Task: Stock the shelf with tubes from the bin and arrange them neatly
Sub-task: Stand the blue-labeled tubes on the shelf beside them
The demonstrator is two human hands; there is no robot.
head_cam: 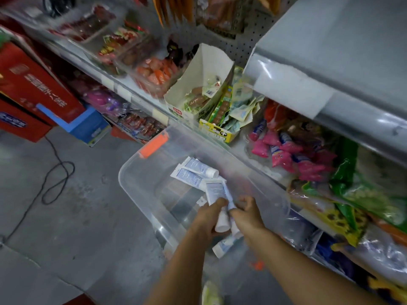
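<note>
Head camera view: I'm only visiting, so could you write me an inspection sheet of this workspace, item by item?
Surface: grey concrete floor; the clear bin stands beside the shelf.
Job's things: two loose tubes lie in the clear bin; a third tube shows below the hands; the held tubes are above the bin.
Clutter: pink packets and a cardboard display box crowd the shelf.
Hands: left hand and right hand both grip the held tubes.
Cables: black cable looped on the floor.
Surroundings: red cartons stacked at the left.
</note>
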